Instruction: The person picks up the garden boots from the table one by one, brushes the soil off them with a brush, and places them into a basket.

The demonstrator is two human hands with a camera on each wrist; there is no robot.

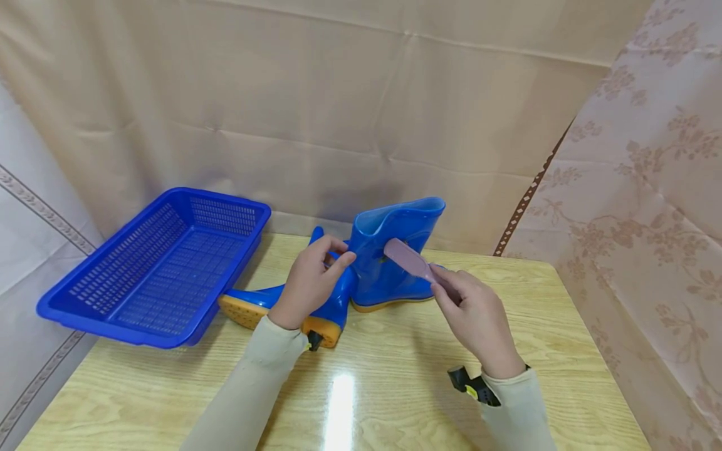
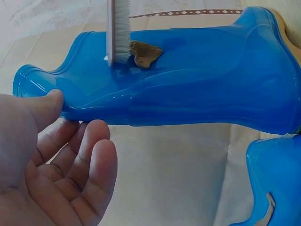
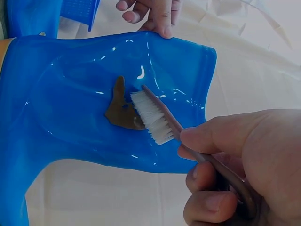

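Note:
An upright blue rubber boot (image 1: 389,269) with a yellow sole bears a brown smear (image 3: 123,110) on its shaft. My right hand (image 1: 474,313) grips the handle of a mauve brush (image 1: 408,260). Its white bristles (image 3: 153,117) are against the shaft at the edge of the smear. My left hand (image 1: 313,275) is at the side of the shaft near the boot's top, the thumb (image 2: 47,103) touching it and the other fingers loosely bent. Partly behind the left hand, a second blue boot (image 1: 338,300) lies tipped over, its yellow sole showing.
A blue plastic basket (image 1: 225,275) with slotted walls stands at the left of the wooden table (image 1: 395,376), near the tipped boot. Beige cloth (image 1: 338,125) hangs behind the table, and a flowered cloth (image 1: 654,207) hangs at the right.

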